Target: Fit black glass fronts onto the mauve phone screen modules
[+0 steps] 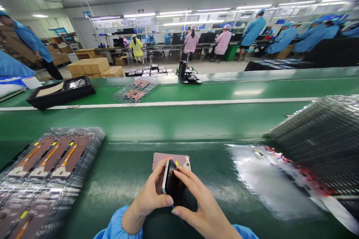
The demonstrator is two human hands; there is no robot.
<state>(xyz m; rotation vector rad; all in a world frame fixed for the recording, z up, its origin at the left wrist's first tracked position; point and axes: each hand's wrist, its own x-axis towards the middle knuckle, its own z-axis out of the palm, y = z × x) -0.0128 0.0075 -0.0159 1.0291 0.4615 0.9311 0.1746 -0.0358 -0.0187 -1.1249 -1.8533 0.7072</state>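
My left hand (147,203) and my right hand (200,207) are both closed round a dark phone (171,186) with a silver edge, held on its side just above the green bench. My left thumb lies along its near edge; my right fingers press on its dark face. Right behind the phone a pink back cover (171,159) lies flat on the bench. Blue sleeves show at my wrists.
A stack of clear trays with brown parts (50,164) lies at left. Dark trays (322,138) and a shiny plastic sheet (269,183) sit at right. Beyond are a green conveyor (196,93), a black tray (60,91), another clear tray (136,90), cardboard boxes (89,66) and several seated workers.
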